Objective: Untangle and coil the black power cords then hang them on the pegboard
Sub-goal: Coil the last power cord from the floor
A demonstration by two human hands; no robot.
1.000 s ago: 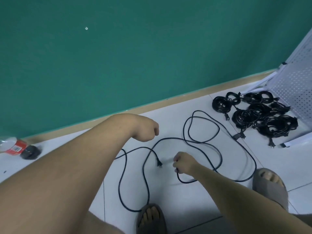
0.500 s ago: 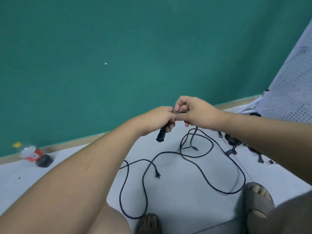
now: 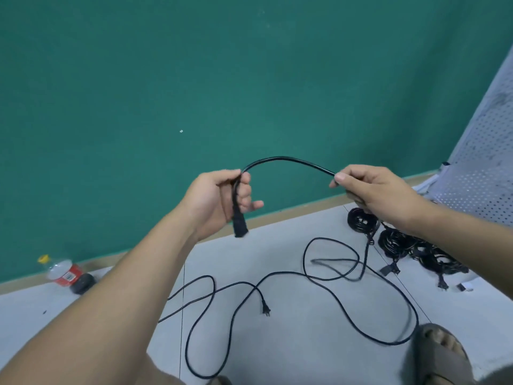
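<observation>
A person looks down at their own two bare arms, raised in front of a matte teal wall (image 3: 166, 79). Half a second ago the hands were pressed together around one end of a black power cord (image 3: 283, 159); now they have drawn apart, and a short, smooth arc of cord bows upward between them. The left hand (image 3: 219, 198) grips the cord just above its chunky moulded connector (image 3: 240, 225), which hangs down below the palm, with the fingers (image 3: 245, 191) curled round it. The right hand (image 3: 372, 193) pinches the cord between thumb and forefinger, its other fingers loosely folded. This looks like the first length being measured out for a coil, so coiling seems to be only beginning. The rest of the thin, rubbery cord trails down from the right hand and lies in loose, wandering loops on the pale grey tiled floor (image 3: 291, 343), ending in a small pronged plug (image 3: 265, 309). To the right lies a heap of coiled cords (image 3: 397, 243), glossy black rings, beside a white perforated pegboard (image 3: 483, 162) that stands tilted. A clear plastic bottle (image 3: 62, 270) with a red label lies by the wall at the left.
</observation>
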